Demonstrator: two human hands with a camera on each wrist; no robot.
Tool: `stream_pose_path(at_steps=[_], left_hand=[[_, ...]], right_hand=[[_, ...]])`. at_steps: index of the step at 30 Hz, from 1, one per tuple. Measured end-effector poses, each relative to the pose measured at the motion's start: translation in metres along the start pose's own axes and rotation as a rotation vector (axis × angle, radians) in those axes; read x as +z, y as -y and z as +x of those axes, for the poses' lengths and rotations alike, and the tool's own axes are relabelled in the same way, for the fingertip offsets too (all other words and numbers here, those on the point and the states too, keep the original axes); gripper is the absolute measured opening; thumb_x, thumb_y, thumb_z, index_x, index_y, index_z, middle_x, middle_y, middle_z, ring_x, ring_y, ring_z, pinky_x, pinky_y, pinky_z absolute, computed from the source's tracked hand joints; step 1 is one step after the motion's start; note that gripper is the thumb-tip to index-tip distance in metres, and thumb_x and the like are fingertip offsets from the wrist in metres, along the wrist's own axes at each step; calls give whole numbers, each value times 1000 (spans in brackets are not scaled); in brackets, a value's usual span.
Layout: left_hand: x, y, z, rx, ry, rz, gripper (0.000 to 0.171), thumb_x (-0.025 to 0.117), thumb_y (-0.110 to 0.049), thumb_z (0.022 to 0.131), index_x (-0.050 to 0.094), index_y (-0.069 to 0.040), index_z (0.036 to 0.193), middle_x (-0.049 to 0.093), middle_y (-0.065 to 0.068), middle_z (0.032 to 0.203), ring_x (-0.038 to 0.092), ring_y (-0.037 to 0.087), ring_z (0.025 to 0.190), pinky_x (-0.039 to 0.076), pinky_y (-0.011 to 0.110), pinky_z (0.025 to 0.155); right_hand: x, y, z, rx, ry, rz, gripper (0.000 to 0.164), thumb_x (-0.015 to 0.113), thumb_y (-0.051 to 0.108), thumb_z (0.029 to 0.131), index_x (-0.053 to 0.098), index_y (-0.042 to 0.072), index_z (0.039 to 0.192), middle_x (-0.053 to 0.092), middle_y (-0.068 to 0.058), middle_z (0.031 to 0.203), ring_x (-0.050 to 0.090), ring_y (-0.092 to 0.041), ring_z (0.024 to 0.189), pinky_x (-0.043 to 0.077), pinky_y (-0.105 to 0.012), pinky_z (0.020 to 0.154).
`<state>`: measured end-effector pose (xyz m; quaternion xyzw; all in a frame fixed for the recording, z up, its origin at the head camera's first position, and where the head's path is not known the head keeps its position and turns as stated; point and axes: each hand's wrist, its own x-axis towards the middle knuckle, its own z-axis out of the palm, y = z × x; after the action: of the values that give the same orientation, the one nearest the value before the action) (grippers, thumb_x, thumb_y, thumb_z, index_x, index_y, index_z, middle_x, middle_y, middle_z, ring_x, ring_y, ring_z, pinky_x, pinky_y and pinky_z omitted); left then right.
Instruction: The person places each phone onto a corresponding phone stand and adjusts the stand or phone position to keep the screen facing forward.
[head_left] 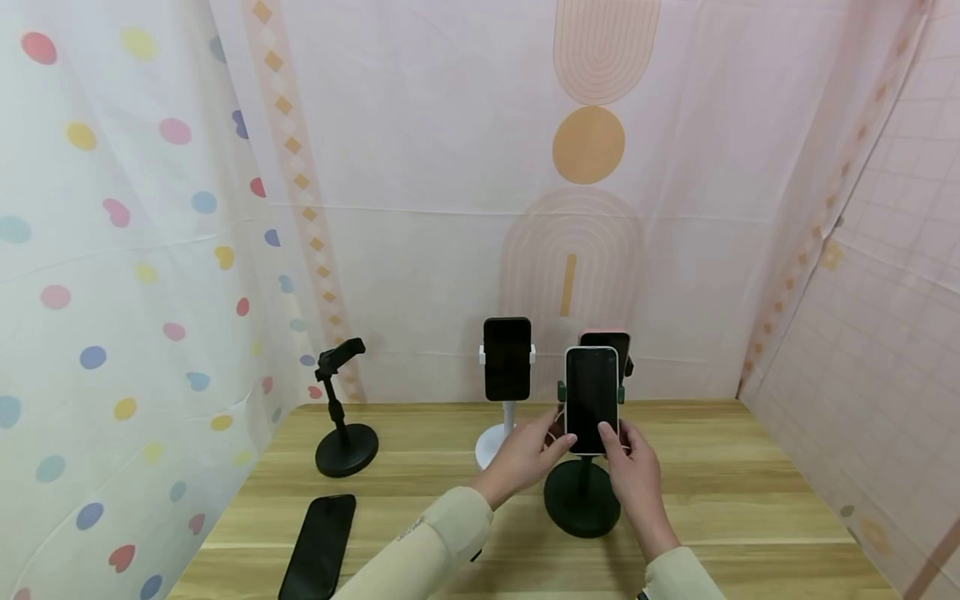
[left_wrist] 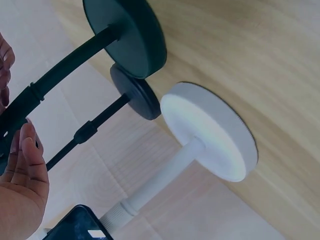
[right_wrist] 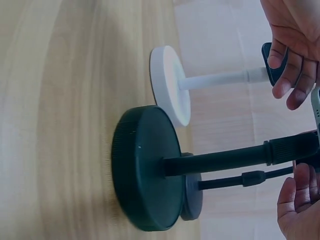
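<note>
In the head view, a smartphone [head_left: 592, 396] with a pale edge and dark screen stands upright in a dark green phone stand [head_left: 582, 498]. My left hand [head_left: 525, 457] holds its lower left side, the thumb on the front edge. On the lower right side my right hand [head_left: 636, 483] grips it, thumb over the screen's corner and fingers behind. Green clamp arms show at both sides of the phone. The left wrist view catches my left hand [left_wrist: 22, 200] by the green stem; in the right wrist view, my right hand [right_wrist: 300, 202] has its fingers bent near the stand's top.
A white stand [head_left: 491, 444] holding a black phone [head_left: 507, 358] is left of the green one. Behind the green stand, another phone [head_left: 607, 340] sits in a dark stand. Farther left are a phoneless black stand [head_left: 347, 450] and a black phone [head_left: 318, 546] lying on the wooden table [head_left: 750, 500].
</note>
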<state>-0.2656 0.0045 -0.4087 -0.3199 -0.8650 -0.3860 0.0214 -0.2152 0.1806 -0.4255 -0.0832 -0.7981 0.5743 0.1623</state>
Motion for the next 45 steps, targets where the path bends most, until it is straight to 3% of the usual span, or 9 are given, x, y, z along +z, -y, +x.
stream_pose_path(at_steps=[12, 19, 25, 36, 45], left_hand=[[9, 7, -8, 37, 5, 19, 57, 52, -36, 104, 39, -6, 151, 68, -1, 100, 62, 6, 85, 52, 24, 75], [11, 8, -10, 75, -9, 13, 45, 51, -33, 105, 51, -8, 143, 68, -2, 96, 61, 5, 82, 51, 23, 73], [13, 8, -11, 92, -19, 33, 38, 53, -32, 104, 57, -8, 134, 69, 0, 96, 61, 5, 81, 51, 23, 72], [14, 14, -16, 52, 3, 71, 52, 61, -28, 100, 48, -1, 143, 69, -1, 98, 63, 4, 81, 51, 22, 72], [14, 20, -19, 27, 29, 76, 53, 65, -25, 98, 49, -4, 144, 69, -1, 98, 61, 3, 81, 51, 22, 72]], right_hand=[[0, -13, -9, -3, -26, 18, 63, 51, 49, 102, 53, -3, 137, 63, -20, 116, 62, -34, 104, 50, -42, 88], [-2, -19, -14, 37, -9, 18, 70, 49, 53, 101, 48, -3, 142, 58, -25, 130, 61, -35, 108, 47, -49, 95], [-3, -24, -17, 46, -18, -3, 69, 50, 53, 101, 49, -3, 141, 58, -25, 129, 61, -36, 109, 48, -48, 93], [-4, -30, -20, 56, -20, -22, 70, 50, 55, 100, 50, -1, 141, 59, -23, 126, 57, -31, 110, 49, -42, 88], [-4, -37, -25, 59, 2, -64, 56, 62, 37, 99, 52, -3, 137, 63, -18, 115, 63, -30, 104, 52, -42, 84]])
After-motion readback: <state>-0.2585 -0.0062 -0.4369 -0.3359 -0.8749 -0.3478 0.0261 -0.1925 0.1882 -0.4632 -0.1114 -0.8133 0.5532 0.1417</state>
